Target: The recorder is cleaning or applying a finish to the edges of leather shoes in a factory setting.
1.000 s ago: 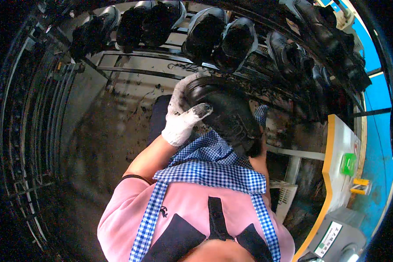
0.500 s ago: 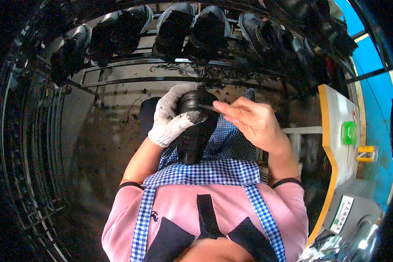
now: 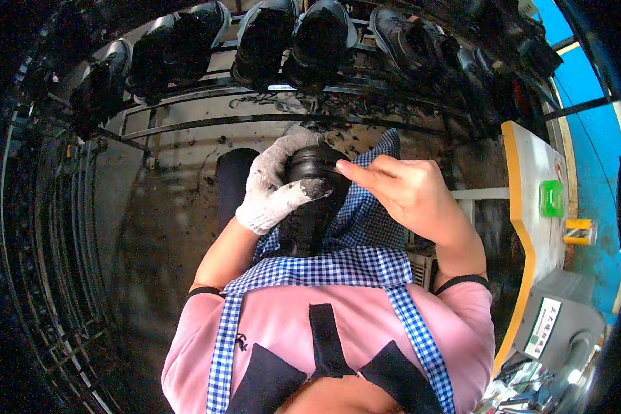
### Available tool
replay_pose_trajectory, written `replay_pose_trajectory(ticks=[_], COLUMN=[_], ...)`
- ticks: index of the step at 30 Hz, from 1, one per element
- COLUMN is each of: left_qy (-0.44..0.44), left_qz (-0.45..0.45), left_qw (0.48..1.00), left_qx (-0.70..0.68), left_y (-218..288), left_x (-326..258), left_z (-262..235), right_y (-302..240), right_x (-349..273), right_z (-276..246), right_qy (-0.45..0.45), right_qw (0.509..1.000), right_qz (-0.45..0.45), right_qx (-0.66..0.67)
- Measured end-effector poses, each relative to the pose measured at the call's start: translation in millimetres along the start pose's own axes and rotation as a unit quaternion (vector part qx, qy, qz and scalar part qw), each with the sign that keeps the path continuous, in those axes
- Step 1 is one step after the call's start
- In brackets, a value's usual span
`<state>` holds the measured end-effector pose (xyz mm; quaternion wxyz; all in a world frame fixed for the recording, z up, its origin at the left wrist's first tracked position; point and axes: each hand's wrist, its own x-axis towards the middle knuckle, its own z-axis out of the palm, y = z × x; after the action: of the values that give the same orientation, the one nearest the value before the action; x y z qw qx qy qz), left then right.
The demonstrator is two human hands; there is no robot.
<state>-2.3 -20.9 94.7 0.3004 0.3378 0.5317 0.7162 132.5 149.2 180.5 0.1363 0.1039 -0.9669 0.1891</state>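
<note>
In the head view, the gloved left hand [image 3: 265, 185] gripped a black shoe [image 3: 312, 210] above the lap, around its rounded end. The bare right hand [image 3: 406, 192] was bent, index fingertip at that end; whether it pinched anything, I couldn't tell. Dark shoes [image 3: 265, 45] lined a rack beyond.

Black shoe [image 3: 314, 210] swung from slanting to nearly lengthwise; right hand [image 3: 408, 192] (hidden behind it earlier) now at rounded end.

Free room lies leftward, while a shoe rack [image 3: 186, 126] blocks ahead, a table [image 3: 533, 172] rightward
</note>
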Motion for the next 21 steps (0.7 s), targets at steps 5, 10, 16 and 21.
replay_pose_trajectory(ticks=[5,10,16,21], left_qy=[0.003,-0.001,-0.002,-0.008], left_qz=[-0.008,-0.010,-0.024,-0.031], left_qw=[1.000,1.000,0.999,0.999], left_qx=[-0.014,-0.015,-0.036,-0.034], left_y=[-4.6,-4.2,-6.9,-6.8], left_x=[-1.0,-1.7,-2.4,0.3], left_z=[1.0,1.7,1.7,2.5], right_y=[-3.0,0.0,1.6,-1.5], right_x=[-3.6,-6.0,-12.1,-2.9], right_z=[5.0,6.6,-5.5,-1.9], right_qy=[0.015,0.035,0.008,0.014], right_qw=[0.998,0.998,0.998,0.997], right_qz=[0.003,-0.004,0.037,0.041], right_qx=[-0.066,-0.043,-0.047,-0.068])
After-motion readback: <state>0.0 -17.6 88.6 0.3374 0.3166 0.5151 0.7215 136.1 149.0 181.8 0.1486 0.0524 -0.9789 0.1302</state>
